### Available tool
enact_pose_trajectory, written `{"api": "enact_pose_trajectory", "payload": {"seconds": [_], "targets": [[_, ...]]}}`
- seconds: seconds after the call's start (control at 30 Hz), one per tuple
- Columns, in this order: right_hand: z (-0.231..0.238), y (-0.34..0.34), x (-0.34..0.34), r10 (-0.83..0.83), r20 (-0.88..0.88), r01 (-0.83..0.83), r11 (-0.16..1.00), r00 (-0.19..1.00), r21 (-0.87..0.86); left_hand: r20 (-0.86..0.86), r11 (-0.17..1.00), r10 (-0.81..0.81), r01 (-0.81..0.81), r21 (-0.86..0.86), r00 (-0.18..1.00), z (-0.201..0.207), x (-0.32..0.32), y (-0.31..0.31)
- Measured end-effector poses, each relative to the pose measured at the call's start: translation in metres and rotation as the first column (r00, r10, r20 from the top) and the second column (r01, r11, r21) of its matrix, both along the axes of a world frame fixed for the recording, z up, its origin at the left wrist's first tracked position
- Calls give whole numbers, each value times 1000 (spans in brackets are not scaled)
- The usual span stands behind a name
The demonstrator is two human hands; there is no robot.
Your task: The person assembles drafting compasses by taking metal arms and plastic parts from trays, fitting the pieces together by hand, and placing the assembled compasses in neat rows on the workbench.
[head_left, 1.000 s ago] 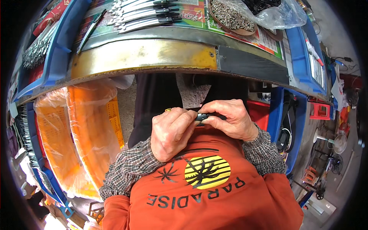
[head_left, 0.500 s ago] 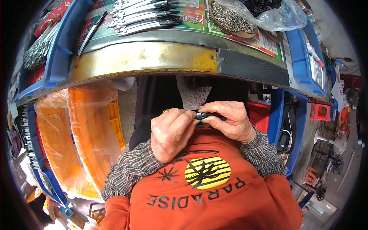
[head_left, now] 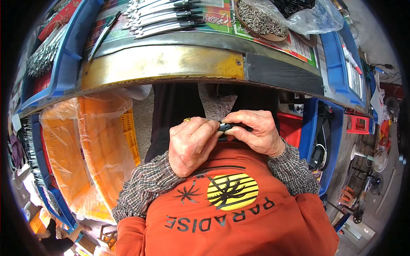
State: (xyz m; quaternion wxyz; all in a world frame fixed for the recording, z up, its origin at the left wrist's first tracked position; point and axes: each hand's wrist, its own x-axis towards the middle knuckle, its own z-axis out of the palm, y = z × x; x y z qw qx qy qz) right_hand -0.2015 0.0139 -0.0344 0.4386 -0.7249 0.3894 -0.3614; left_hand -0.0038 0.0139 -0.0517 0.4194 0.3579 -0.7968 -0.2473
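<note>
My left hand (head_left: 191, 144) and my right hand (head_left: 257, 133) meet in front of my body, below the bench edge. Between their fingertips sits a small black part (head_left: 224, 127) with small holes or dots on its face. Fingers of both hands are closed on it, the left from one end and the right from the other. Most of the part is hidden by the fingers, so its full shape cannot be made out.
On the bench (head_left: 162, 62) lie a row of silver tools with black ends (head_left: 168, 20), a single slim tool (head_left: 103, 36) and a dish of small metal pieces (head_left: 262, 19). Blue bins (head_left: 64, 55) flank it. Plastic-covered orange crates (head_left: 102, 149) stand at left.
Both hands keep their hold on the black part, with hardly any shift. At the lower left edge, another person's arm and dark clothing have come into view.
</note>
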Motion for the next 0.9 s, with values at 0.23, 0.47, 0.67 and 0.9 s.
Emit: {"api": "enact_pose_trajectory", "payload": {"seconds": [0.23,0.47,0.67,0.9], "targets": [[9,-2,-2,-38,-20,39,998,999,43,28,1000,-2,3,-26,1000,8,1,-8],[50,-25,-10,-103,-140,73,975,985,-209,47,995,26,-21,-95,999,27,1,-23],[64,-56,-27,-484,-225,355,824,845,-441,35,993,58,-53,-108,998,39,4,-35],[53,-90,-41,-606,-325,252,674,726,-695,76,992,106,-100,-83,991,41,10,-43]]}}
